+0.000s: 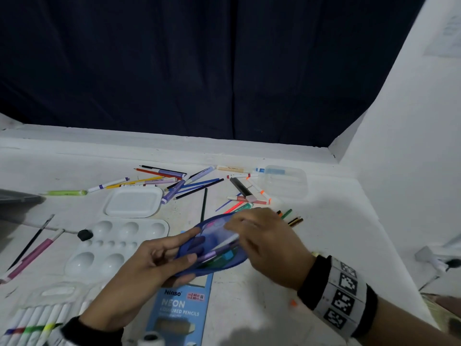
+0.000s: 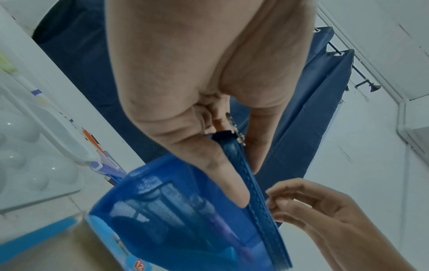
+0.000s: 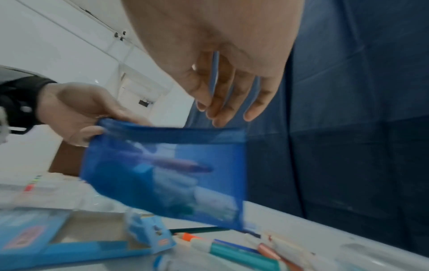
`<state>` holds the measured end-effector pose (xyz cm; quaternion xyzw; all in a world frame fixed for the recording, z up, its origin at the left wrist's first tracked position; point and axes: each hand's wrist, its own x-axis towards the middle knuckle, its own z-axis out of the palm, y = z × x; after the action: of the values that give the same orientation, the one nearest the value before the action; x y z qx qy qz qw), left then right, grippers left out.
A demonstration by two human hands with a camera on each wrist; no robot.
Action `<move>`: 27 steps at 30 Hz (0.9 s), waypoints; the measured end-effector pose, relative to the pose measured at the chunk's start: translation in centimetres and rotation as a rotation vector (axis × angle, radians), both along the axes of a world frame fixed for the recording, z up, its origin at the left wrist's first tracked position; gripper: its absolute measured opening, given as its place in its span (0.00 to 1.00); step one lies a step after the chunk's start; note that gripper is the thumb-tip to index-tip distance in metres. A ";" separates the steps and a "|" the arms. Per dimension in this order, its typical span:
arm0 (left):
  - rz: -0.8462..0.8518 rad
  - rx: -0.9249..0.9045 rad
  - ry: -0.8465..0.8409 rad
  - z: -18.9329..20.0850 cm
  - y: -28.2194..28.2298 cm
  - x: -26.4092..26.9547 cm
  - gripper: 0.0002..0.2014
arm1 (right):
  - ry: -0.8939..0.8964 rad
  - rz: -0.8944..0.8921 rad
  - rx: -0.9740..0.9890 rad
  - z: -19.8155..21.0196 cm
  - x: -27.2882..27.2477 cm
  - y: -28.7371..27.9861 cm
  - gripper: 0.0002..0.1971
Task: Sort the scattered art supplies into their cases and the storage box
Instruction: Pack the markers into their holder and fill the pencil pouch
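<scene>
My left hand (image 1: 159, 258) grips the left end of a blue see-through zip pouch (image 1: 212, 255) and holds it just above the table. In the left wrist view its thumb (image 2: 220, 174) lies on the pouch (image 2: 185, 220) beside the zip. Markers show through the mesh (image 3: 162, 174), and a white marker (image 1: 229, 239) lies at the opening. My right hand (image 1: 264, 236) hovers over the pouch's upper edge. Its fingers (image 2: 285, 201) are loosely bent at the zip band, and nothing shows between the fingertips (image 3: 223, 113). Scattered pencils and markers (image 1: 174, 179) lie behind.
A clear storage box (image 1: 287, 182) stands at the back right and its white lid (image 1: 133, 202) lies left of centre. A white palette (image 1: 109, 245), brushes (image 1: 32, 245), a marker case (image 1: 37, 318) and a blue neon pencil box (image 1: 182, 308) lie nearer. A white wall borders the right.
</scene>
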<state>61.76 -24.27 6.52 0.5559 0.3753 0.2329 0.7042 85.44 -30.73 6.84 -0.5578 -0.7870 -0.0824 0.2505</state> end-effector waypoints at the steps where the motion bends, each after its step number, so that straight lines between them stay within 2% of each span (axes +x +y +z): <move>1: 0.008 0.000 -0.005 0.0 0.1 -0.1 0.27 | 0.067 -0.045 0.069 0.3 0.7 0.0 0.13; 4: 0.035 -0.001 -0.013 -0.2 0.4 -0.6 0.30 | 0.164 -0.218 0.145 1.3 3.2 0.2 0.11; 6: 0.054 0.005 -0.014 -0.2 0.6 -0.9 0.33 | 0.166 -0.321 0.070 1.1 5.4 0.7 0.08; 9: 0.073 0.027 -0.017 -0.3 0.8 -1.4 0.41 | 0.081 -0.430 -0.243 -0.6 8.8 1.4 0.07; 12: 0.092 0.053 -0.008 -0.2 0.8 -1.7 0.50 | -0.104 -0.453 -0.557 -3.0 10.3 1.7 0.13; 13: 0.094 0.054 0.003 -0.1 0.7 -1.7 0.49 | -0.161 -0.448 -0.604 -3.6 10.3 1.8 0.14; 16: 0.103 0.041 0.018 0.2 0.5 -1.6 0.30 | -0.250 -0.434 -0.653 -4.6 10.0 2.2 0.12; 18: 0.110 0.043 0.047 0.3 0.4 -1.5 0.23 | -0.279 -0.428 -0.670 -4.7 9.9 2.4 0.10; 24: 0.119 0.033 0.104 0.3 0.2 -1.5 0.22 | -0.337 -0.395 -0.674 -4.9 9.7 2.7 0.05; 27: 0.129 0.030 0.113 0.2 0.3 -1.4 0.22 | -0.257 -0.390 -0.563 -4.0 9.1 2.4 0.07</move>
<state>60.32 -23.93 6.77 0.5533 0.4459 0.2517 0.6570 94.52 -28.34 2.88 -0.7295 -0.6828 0.0219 -0.0342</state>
